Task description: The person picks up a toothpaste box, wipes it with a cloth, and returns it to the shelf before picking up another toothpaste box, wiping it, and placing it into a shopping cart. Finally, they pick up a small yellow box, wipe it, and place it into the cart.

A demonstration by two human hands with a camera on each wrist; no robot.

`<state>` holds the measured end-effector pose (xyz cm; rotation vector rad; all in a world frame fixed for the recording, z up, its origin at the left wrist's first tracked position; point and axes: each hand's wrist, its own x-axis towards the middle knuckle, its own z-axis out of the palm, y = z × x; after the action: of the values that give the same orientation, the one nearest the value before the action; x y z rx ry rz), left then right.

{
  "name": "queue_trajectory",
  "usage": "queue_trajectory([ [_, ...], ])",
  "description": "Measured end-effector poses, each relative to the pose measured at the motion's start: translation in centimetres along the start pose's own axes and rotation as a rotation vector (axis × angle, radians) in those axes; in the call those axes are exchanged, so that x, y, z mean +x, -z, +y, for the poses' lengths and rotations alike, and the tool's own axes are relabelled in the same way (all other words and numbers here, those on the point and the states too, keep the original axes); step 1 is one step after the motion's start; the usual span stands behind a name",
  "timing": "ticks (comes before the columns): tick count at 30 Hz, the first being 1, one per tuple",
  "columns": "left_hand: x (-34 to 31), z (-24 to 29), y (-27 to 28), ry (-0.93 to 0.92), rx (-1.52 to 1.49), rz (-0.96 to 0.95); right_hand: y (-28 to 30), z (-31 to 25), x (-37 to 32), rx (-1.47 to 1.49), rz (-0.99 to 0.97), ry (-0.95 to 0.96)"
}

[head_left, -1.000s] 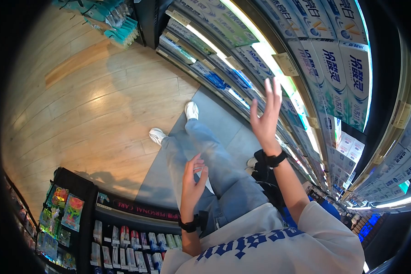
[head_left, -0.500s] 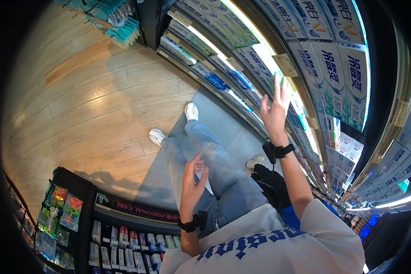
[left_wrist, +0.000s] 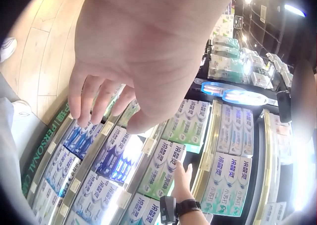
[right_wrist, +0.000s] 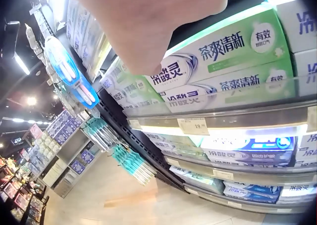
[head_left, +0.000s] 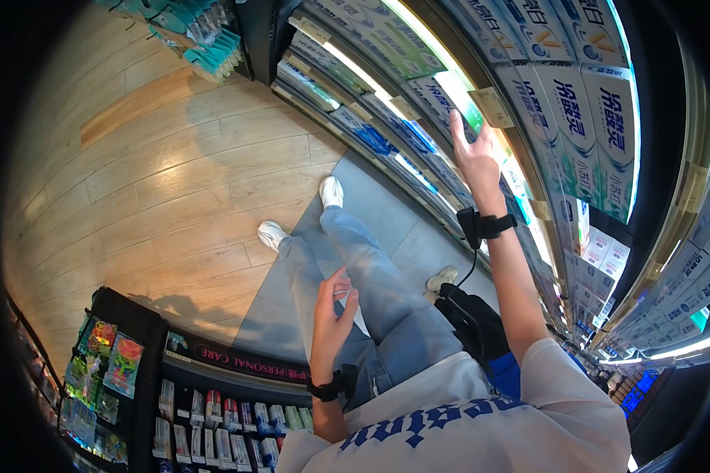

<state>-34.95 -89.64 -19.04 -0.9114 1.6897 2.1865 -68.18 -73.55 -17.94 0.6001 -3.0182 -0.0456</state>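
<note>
The right hand [head_left: 480, 162] reaches to a lit shelf of toothpaste boxes, thumb extended and apart from the fingers, whose tips are hidden at the shelf edge. Close up in the right wrist view, that hand [right_wrist: 148, 22] is over green-and-white boxes [right_wrist: 237, 49]; whether it touches them I cannot tell. The left wrist view also shows the right hand [left_wrist: 182, 184] beside a green-and-white box [left_wrist: 161, 170]. Low in front of the body, the left hand [head_left: 333, 323] holds nothing, its fingers loosely bent; its palm [left_wrist: 138, 46] looms large in the left wrist view.
Price tags [head_left: 491, 106] line the shelf edges. More toothpaste boxes [head_left: 580, 110] stand higher up. A low rack of small packages [head_left: 221, 422] is at the lower left, and teal packets [head_left: 205, 51] hang at the top left. A dark bag [head_left: 469, 323] is beside the legs.
The right hand has moved toward the shelf edge, and its fingertips have gone out of sight there. The left hand has barely moved.
</note>
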Motion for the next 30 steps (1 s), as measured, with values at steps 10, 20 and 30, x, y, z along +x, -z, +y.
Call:
queue_trajectory([
  [10,-0.3,-0.6,-0.3,-0.009,0.003,0.016,0.0,-0.4,1.1,0.204,-0.048,-0.291],
  [20,-2.6,2.9,0.5,-0.103,0.099,-0.046,4.7,-4.0,-5.0,0.298,0.144,0.266],
  [30,-7.0,17.4,5.9,-0.288,0.481,-0.175,19.2,-6.4,-18.1,1.013,-0.053,0.309],
])
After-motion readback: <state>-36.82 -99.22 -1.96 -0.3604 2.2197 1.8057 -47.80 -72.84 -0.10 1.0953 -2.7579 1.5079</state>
